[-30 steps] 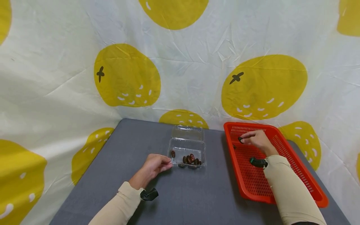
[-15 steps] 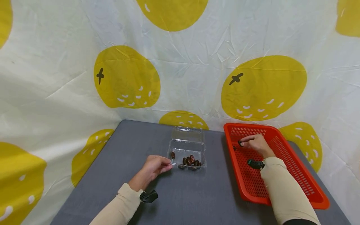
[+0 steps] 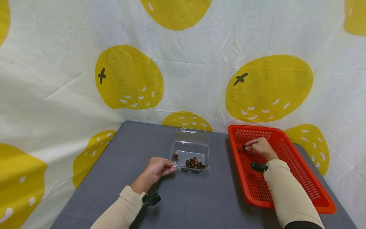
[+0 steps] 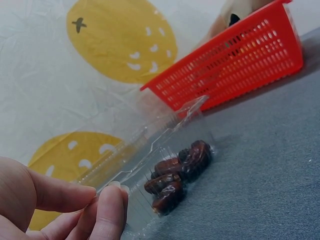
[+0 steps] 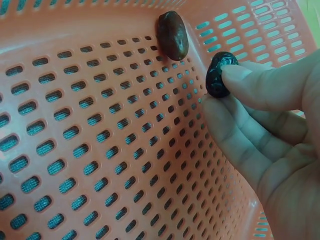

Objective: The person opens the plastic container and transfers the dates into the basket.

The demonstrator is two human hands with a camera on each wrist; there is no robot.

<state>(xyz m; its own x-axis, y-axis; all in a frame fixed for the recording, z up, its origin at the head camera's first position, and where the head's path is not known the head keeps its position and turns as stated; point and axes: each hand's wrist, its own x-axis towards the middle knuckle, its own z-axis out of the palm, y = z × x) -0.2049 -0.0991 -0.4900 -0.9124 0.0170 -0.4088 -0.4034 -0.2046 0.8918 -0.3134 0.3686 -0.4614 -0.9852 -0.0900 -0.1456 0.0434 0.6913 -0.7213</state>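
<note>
My left hand (image 3: 156, 170) pinches the near left corner of a clear plastic clamshell box (image 3: 186, 147) whose lid is tipped back. Several brown dates (image 4: 167, 187) lie in the box, mostly bunched toward its right, with a lone date (image 3: 175, 157) by the left wall. Inside the red basket (image 3: 244, 187), my right hand (image 3: 260, 148) holds a dark, glossy date (image 5: 216, 75) between thumb and fingers. Another date (image 5: 172, 36) rests on the basket's perforated floor close to a wall, just beyond the held one in the right wrist view.
Grey cloth covers the table (image 3: 200, 200), with a gap of it between box and basket. Behind stands a white curtain (image 3: 194, 86) printed with yellow fruit. The basket's raised rim (image 3: 240, 173) surrounds the right hand.
My right hand has sunk slightly lower into the basket with the date in its fingers. The left hand and the clamshell box have stayed put.
</note>
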